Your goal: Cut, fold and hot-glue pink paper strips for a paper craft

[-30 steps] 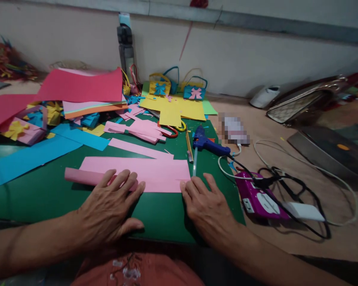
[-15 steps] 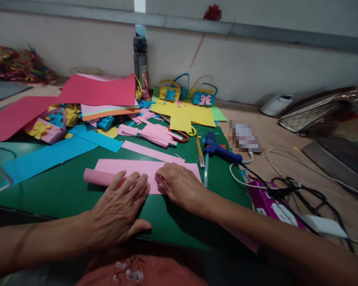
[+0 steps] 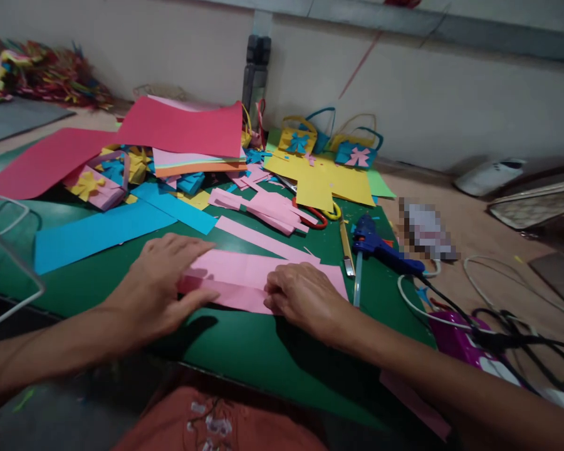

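Observation:
A pink paper sheet (image 3: 237, 268) lies on the green table mat (image 3: 225, 341), its near long edge folded up in a narrow flap. My left hand (image 3: 162, 285) has the sheet's left end between thumb and fingers. With its fingers curled together, my right hand (image 3: 305, 297) grips the folded edge right of the middle. Just beyond the sheet is a long pink strip (image 3: 266, 239). A utility knife (image 3: 346, 247) and a blue glue gun (image 3: 385, 250), its clear glue stick touching the mat, lie to the right.
Blue paper strips (image 3: 108, 228) and red sheets (image 3: 183, 128) lie at left. Behind the cut pink pieces (image 3: 277, 210), small paper bags (image 3: 298, 141) stand by yellow cutouts (image 3: 331, 181). Scissors (image 3: 317, 219) lie partly covered. Cables and a purple box (image 3: 455, 332) are at right.
My left hand has gone from lying flat over the curled paper to grasping its left end. The near edge now forms a flatter fold. The view has shifted left.

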Available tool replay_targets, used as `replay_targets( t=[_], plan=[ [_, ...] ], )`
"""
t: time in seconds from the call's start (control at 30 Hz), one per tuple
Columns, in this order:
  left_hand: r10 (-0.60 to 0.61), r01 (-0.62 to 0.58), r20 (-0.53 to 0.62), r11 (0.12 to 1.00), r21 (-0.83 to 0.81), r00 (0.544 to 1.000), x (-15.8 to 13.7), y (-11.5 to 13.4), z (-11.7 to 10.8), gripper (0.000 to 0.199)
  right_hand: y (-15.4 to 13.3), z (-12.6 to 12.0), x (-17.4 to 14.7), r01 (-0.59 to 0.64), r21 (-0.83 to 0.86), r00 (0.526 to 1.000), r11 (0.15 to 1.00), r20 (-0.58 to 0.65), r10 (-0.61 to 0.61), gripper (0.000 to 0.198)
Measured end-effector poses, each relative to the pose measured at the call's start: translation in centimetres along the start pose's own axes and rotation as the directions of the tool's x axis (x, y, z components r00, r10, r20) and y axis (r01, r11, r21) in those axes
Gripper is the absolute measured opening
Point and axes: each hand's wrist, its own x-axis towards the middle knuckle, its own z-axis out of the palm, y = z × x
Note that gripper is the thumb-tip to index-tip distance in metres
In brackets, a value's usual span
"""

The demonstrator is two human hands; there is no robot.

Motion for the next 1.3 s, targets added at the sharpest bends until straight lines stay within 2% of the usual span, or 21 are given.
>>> replay_targets(
  t=[0.03,0.1,0.17,0.2,0.37,0.7,1.07,1.13,1.23,1.3],
  plan=[
    [-0.086,0.09,0.045,0.993,-0.078,0.995,0.0,-0.7,-0.3,0.034,0.0,0.0,0.1,0.002,0.002,1.0,1.0,0.003,-0.002,0.012],
    [-0.175,0.213,0.195,0.957,-0.198,0.965,-0.2,-1.8,-0.7,0.028,-0.1,-0.1,0.2,0.006,0.011,1.0,1.0,0.005,-0.006,0.012],
    [-0.18,0.266,0.309,0.927,-0.265,0.934,-0.3,-2.2,-0.8,0.031,-0.1,-0.2,0.2,0.005,0.025,1.0,1.0,0.005,-0.005,0.014],
    [-0.171,0.268,0.327,0.922,-0.279,0.929,-0.4,-2.3,-0.7,0.034,-0.1,-0.2,0.2,0.004,0.033,1.0,0.999,0.003,-0.004,0.014],
    [-0.173,0.211,0.215,0.963,-0.165,0.961,-0.9,-2.5,0.0,0.038,0.1,0.1,0.1,-0.002,0.071,1.0,0.997,0.001,0.002,0.015],
    [-0.245,0.246,0.066,0.969,-0.021,0.967,-2.6,-4.0,0.4,0.03,0.8,1.0,0.3,0.063,0.103,0.995,0.993,-0.084,-0.055,0.017],
    [-0.236,0.234,0.036,0.97,0.058,0.971,-3.1,-3.6,0.7,0.028,1.2,1.5,0.3,0.086,0.087,0.99,0.993,-0.124,-0.075,0.016],
    [-0.215,0.212,0.038,0.975,0.068,0.976,-3.2,-3.6,0.8,0.027,1.2,1.8,-0.2,0.1,-0.02,0.969,0.995,-0.225,-0.102,0.007],
    [-0.188,0.185,0.035,0.979,0.081,0.982,-3.3,-3.7,0.8,0.025,0.8,2.3,-1.3,0.089,-0.289,0.869,0.953,-0.445,-0.216,0.009],
    [-0.173,0.169,0.034,0.982,0.087,0.984,-3.5,-3.8,0.9,0.025,0.3,2.8,-2.2,0.133,-0.416,0.821,0.899,-0.461,-0.335,0.016]
  ],
)
